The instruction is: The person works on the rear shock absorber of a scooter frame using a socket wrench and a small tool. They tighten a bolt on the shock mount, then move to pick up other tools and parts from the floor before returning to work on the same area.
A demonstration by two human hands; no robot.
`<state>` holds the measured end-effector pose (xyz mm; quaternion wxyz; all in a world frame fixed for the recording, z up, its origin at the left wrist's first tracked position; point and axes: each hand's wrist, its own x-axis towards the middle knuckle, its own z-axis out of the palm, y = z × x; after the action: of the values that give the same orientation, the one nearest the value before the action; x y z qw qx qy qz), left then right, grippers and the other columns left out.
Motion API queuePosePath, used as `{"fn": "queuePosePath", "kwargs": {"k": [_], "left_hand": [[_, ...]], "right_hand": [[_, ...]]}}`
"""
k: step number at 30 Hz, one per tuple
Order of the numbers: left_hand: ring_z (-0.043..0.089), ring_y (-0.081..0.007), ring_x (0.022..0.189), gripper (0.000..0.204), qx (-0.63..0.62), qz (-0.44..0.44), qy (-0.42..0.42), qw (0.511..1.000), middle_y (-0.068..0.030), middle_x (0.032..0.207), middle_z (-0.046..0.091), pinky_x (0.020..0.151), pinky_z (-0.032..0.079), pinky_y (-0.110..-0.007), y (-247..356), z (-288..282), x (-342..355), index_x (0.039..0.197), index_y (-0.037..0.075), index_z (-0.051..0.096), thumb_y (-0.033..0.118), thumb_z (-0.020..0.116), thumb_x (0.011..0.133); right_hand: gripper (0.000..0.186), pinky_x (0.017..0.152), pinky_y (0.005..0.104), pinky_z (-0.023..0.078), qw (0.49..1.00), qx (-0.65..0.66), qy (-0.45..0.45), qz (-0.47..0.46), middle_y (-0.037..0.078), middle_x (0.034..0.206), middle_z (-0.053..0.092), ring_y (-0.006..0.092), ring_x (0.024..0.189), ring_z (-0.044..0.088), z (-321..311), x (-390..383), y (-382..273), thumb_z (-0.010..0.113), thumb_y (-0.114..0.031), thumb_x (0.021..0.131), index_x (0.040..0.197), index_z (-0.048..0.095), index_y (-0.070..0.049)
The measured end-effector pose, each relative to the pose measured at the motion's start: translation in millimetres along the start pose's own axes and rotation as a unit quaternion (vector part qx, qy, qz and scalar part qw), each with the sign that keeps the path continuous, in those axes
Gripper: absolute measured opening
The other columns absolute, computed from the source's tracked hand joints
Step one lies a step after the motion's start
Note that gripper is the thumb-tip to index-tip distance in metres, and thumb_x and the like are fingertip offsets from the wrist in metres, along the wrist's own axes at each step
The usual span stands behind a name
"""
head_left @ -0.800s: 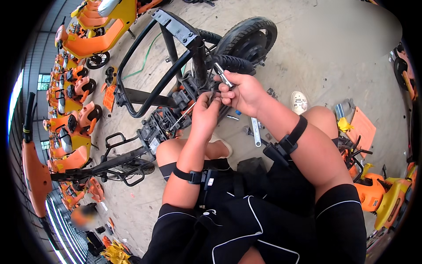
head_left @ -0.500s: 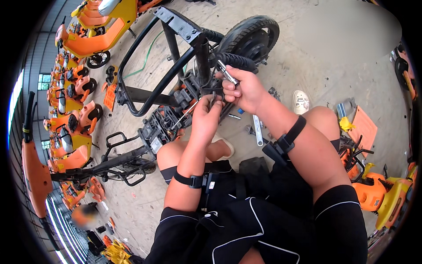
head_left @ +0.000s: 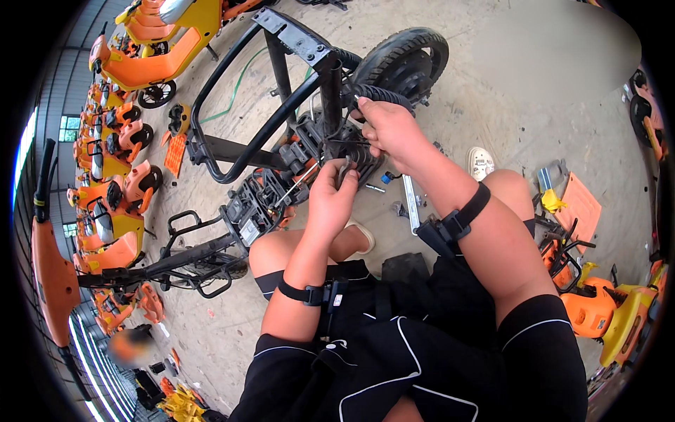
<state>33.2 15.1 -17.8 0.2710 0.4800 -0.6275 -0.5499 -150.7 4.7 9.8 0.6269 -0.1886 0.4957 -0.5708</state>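
A stripped black scooter frame (head_left: 259,107) lies in front of me, its rear wheel (head_left: 422,67) at the top and a black coiled shock (head_left: 378,93) beside it. My right hand (head_left: 388,129) is closed on a slim metal tool (head_left: 357,98), now mostly covered by my fingers, near the shock and upright tube. Below and left of it, my left hand (head_left: 330,197) pinches a small dark metal piece (head_left: 344,169) beside the exposed workings of the frame. A thin metal rod (head_left: 302,179) slants through those workings next to my left hand.
A long wrench (head_left: 411,206), small loose parts (head_left: 375,188) and orange panels (head_left: 571,206) lie on the concrete floor (head_left: 464,98). Several orange-yellow scooters (head_left: 116,250) stand along the left; more orange bodywork (head_left: 590,306) is at lower right.
My right hand has moved slightly up toward the shock and turned, hiding much of the metal tool. My left hand has dropped a little.
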Motion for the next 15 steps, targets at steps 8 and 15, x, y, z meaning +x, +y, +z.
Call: {"fn": "queuePosePath", "kwargs": {"k": [8, 15], "left_hand": [[0.047, -0.0044, 0.066, 0.023, -0.093, -0.095, -0.024, 0.991, -0.0023, 0.093, 0.067, 0.059, 0.039, -0.020, 14.4, -5.6, 1.4, 0.119, 0.002, 0.061, 0.014, 0.059, 0.099], [0.047, -0.0038, 0.064, 0.023, -0.057, -0.064, -0.018, 0.996, -0.0021, 0.092, 0.067, 0.057, 0.038, -0.019, 13.8, 0.6, 2.4, 0.118, 0.002, 0.061, 0.015, 0.058, 0.100]], "right_hand": [[0.042, 0.047, 0.0293, 0.040, 0.986, -0.157, 0.008, -0.057, -0.001, 0.065, 0.051, 0.0077, 0.053, 0.045, -3.9, 5.9, -2.0, 0.054, -0.040, 0.102, 0.102, 0.065, 0.001], [0.039, 0.069, 0.0413, 0.052, 0.862, -0.435, 0.112, -0.233, 0.020, 0.082, 0.068, 0.0332, 0.073, 0.067, -5.6, 16.3, 8.4, 0.059, -0.035, 0.097, 0.105, 0.068, 0.002]]}}
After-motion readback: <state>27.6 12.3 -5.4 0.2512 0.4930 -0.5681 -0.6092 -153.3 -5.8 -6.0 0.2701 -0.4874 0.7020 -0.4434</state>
